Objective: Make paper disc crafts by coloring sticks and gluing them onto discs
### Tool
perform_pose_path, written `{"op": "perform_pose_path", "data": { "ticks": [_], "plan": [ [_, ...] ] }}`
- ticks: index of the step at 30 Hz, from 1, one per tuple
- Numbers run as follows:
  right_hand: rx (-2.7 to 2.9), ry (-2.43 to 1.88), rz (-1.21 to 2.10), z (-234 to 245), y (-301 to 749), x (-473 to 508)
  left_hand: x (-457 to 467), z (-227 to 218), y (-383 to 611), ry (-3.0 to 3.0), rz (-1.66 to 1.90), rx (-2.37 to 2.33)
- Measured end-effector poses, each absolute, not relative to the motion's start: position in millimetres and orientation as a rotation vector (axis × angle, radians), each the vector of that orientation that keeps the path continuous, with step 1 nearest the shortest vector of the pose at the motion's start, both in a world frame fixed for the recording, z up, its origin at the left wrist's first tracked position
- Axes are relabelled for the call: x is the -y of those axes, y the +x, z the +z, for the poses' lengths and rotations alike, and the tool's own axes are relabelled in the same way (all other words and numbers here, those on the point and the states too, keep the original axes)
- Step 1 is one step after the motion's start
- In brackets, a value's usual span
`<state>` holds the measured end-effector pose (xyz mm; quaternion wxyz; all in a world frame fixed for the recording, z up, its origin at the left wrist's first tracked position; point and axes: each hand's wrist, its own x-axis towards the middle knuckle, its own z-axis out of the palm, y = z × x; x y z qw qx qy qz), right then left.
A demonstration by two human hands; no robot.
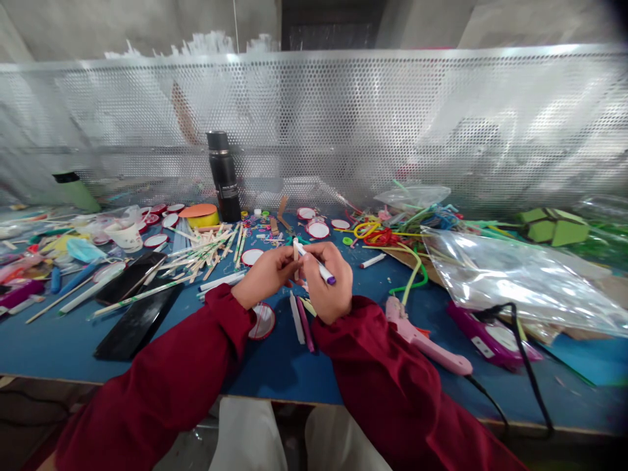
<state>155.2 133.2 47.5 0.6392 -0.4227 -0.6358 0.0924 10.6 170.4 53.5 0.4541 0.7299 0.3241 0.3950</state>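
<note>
My right hand [330, 282] is closed round a white marker [316, 265] with a purple end that points right and down. My left hand [266, 275] pinches a small white piece [296, 249] at the marker's other end; I cannot tell whether it is the cap. Both hands hover above the blue table [275, 366] near its middle. Under them lie more pens [300, 318] and a round red-rimmed disc [262, 322]. Both arms wear dark red sleeves.
A pink glue gun [424, 340] lies right of my hands, a purple one [485, 335] with a black cable beyond it. A clear plastic bag [515, 278] covers the right side. Wooden sticks [206, 255], a black flask [224, 176], a phone [130, 280] and a perforated metal screen [343, 118] are around.
</note>
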Motion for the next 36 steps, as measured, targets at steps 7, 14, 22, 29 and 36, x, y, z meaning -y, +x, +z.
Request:
{"op": "perform_pose_path", "data": {
  "ticks": [7,14,22,29,36],
  "plan": [
    [1.432,-0.955,0.212,46.8,155.8,-134.9,-169.3,55.7,12.1,1.787,0.97,-0.802],
    [1.416,-0.967,0.19,45.8,155.4,-135.5,-168.7,57.0,12.3,1.779,0.98,-0.817],
    [1.439,-0.954,0.205,45.0,155.8,-135.7,-169.1,55.9,11.5,1.798,0.965,-0.807],
    [1.437,-0.953,0.208,44.8,155.2,-135.4,-171.4,53.1,10.8,1.811,0.969,-0.795],
    [1.408,-0.954,0.185,44.9,155.7,-136.1,-173.1,51.6,9.5,1.818,0.967,-0.801]
  ]
}}
